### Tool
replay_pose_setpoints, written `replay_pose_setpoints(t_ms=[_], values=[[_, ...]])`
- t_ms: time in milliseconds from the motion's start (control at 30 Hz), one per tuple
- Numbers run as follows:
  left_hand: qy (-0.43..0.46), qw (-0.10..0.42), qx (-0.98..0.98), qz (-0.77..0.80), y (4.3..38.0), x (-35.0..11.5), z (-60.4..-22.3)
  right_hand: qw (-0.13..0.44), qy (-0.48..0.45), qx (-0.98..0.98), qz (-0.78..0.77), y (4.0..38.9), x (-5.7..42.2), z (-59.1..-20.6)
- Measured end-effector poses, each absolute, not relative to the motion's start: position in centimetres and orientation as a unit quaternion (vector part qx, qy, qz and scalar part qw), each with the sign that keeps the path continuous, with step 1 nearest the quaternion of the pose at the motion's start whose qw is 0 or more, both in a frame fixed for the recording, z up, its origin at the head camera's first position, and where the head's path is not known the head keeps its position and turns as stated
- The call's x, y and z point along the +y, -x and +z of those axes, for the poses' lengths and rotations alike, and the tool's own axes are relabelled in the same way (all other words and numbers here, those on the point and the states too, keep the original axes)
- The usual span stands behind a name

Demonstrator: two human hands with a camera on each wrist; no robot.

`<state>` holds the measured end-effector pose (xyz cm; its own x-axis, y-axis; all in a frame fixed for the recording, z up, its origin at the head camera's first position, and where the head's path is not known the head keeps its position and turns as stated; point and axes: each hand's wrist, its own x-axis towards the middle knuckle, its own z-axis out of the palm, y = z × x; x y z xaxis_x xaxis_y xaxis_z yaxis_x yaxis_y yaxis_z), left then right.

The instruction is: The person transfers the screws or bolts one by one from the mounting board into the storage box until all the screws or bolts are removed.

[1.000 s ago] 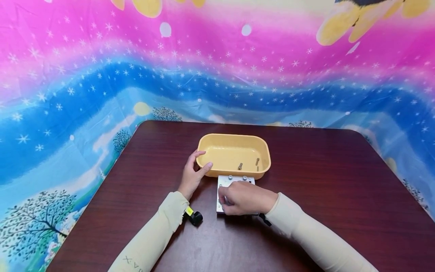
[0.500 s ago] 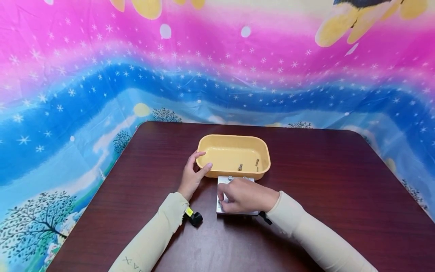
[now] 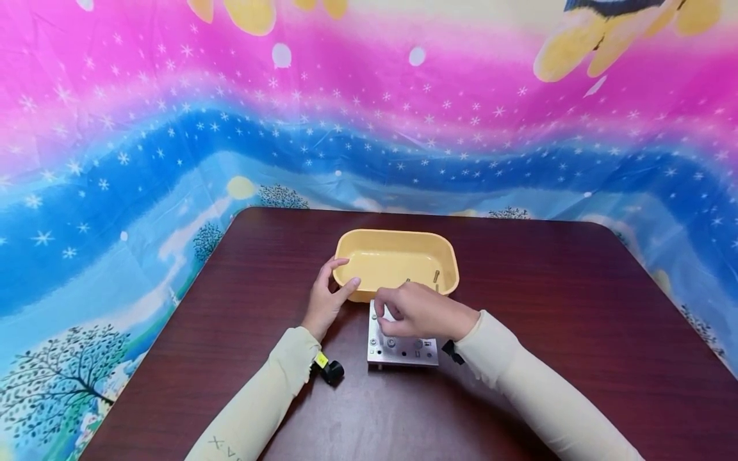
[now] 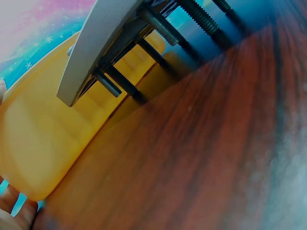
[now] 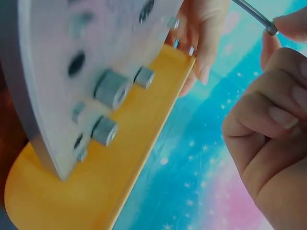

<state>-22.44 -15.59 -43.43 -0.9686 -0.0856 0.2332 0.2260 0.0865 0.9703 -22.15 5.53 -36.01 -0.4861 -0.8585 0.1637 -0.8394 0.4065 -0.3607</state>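
Right wrist: right hand [image 5: 271, 127] pinching what looks like metal screw [image 5: 254, 14]; left hand [image 3: 325, 299] clasping yellow bin [image 3: 377, 269].

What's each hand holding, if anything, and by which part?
The right hand pinches a thin metal rod, probably a screw, by its thicker end; the left hand holds the yellow bin by the rim at its left end.

Table [image 3: 548, 282] with yellow bin [image 3: 377, 261], metal plate [image 3: 404, 344]

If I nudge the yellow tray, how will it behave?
The yellow tray will probably slide rather than tip, being low and wide. Its walls look like rigid plastic, so likely light. The screws lying inside may roll.
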Motion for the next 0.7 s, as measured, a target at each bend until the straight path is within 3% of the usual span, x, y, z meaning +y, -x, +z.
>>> replay_pose_setpoints(t_ms=[333,700], values=[[0.041,0.115,-0.725,-0.678,23.0,-15.6,-43.8,-0.025,0.452,0.858,-0.244,25.4,6.0,-35.8],[0.036,0.134,-0.714,-0.686,24.5,-15.9,-46.7,-0.03,0.366,0.882,-0.296,28.6,7.2,-36.9]])
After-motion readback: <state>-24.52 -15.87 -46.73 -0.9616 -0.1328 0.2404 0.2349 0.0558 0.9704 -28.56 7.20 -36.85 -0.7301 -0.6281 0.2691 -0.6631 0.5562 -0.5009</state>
